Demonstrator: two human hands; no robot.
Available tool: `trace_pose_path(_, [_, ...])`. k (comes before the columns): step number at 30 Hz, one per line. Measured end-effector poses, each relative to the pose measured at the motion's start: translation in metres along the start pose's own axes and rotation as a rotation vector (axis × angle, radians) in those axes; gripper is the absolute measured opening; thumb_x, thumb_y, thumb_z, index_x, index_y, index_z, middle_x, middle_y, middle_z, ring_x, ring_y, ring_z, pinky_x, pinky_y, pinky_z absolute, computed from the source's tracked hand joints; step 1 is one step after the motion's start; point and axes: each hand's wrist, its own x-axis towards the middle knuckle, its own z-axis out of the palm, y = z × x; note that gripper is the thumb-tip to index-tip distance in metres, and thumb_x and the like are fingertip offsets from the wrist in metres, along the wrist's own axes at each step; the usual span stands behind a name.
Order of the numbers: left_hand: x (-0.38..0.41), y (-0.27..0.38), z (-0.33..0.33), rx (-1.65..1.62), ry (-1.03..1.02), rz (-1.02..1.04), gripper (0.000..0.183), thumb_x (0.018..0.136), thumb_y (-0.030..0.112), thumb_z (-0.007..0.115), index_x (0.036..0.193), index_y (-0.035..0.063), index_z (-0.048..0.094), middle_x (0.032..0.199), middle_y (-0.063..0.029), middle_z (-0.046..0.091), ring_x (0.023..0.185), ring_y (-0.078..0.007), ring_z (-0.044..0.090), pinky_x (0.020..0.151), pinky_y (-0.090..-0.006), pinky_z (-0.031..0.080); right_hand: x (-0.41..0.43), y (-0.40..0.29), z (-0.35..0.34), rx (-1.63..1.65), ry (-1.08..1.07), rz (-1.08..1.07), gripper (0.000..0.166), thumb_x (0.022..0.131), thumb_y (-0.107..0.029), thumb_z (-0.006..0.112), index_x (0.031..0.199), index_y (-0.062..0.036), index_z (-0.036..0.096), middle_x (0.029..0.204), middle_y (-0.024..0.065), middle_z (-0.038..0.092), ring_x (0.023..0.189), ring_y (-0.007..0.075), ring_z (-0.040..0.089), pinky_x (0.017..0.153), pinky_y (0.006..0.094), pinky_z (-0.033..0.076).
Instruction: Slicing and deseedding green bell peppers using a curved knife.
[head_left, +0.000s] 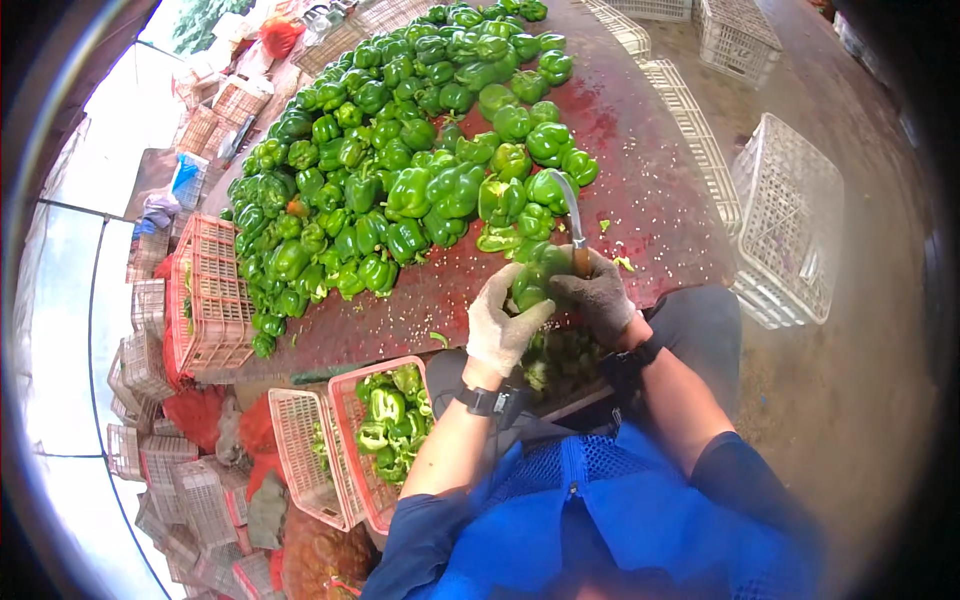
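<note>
Gloved in white, my left hand (506, 319) grips a green bell pepper (534, 279) at the table's near edge. My right hand (600, 292), in a dirtier glove, holds the wooden handle of a curved knife (574, 210) and touches the pepper's right side. The metal blade points up and away from me. Beyond my hands lies a large heap of green bell peppers (397, 150) on the dark red table (645, 195). Several cut pepper pieces (499, 238) lie at the heap's near right side. Seeds and green scraps are scattered about.
A pink plastic crate (360, 457) of cut peppers stands by my left arm, next to another crate (296, 450). A dark container with green scraps (562, 367) sits between my knees. White crates (787, 217) stand right of the table; many crates and red sacks (191, 416) lie left.
</note>
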Motion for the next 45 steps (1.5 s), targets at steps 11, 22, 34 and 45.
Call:
trace_pose_path(11, [-0.006, -0.019, 0.014, -0.458, 0.137, -0.182, 0.043, 0.075, 0.002, 0.078, 0.116, -0.0059, 0.068, 0.105, -0.0083, 0.072, 0.093, -0.0151, 0.067, 0.085, -0.0293, 0.054, -0.014, -0.013, 0.005, -0.173, 0.169, 0.115, 0.022, 0.084, -0.011, 0.077, 0.102, -0.0052, 0.066, 0.078, -0.0017, 0.065, 0.062, 0.0068, 0.058, 0.053, 0.0235, 0.048])
trace_pose_path(22, [0.004, -0.01, 0.004, -0.416, -0.027, -0.197, 0.037, 0.077, 0.003, 0.072, 0.113, -0.0051, 0.068, 0.101, -0.0076, 0.073, 0.09, -0.0154, 0.067, 0.084, -0.0293, 0.054, -0.014, -0.017, -0.005, -0.112, 0.118, 0.167, 0.021, 0.083, -0.012, 0.076, 0.1, -0.005, 0.066, 0.078, 0.0012, 0.065, 0.059, 0.0083, 0.058, 0.05, 0.0231, 0.045])
trace_pose_path(34, [0.0, -0.028, 0.015, -1.084, 0.105, -0.257, 0.031, 0.084, 0.003, 0.06, 0.114, -0.0054, 0.065, 0.107, -0.0097, 0.072, 0.097, -0.0222, 0.069, 0.089, -0.0326, 0.055, -0.009, -0.002, -0.018, -0.029, -0.005, 0.176, 0.023, 0.086, -0.02, 0.076, 0.101, -0.0059, 0.065, 0.076, -0.0014, 0.061, 0.055, 0.006, 0.054, 0.046, 0.0239, 0.042])
trace_pose_path(45, [-0.023, -0.024, 0.028, -0.165, 0.057, 0.014, 0.041, 0.073, 0.002, 0.082, 0.112, -0.0003, 0.067, 0.099, -0.0048, 0.069, 0.089, -0.0138, 0.063, 0.081, -0.0292, 0.052, -0.002, 0.023, -0.021, 0.126, 0.1, 0.076, 0.036, 0.086, -0.009, 0.072, 0.12, -0.0023, 0.063, 0.091, 0.0004, 0.067, 0.07, 0.0085, 0.061, 0.06, 0.024, 0.05])
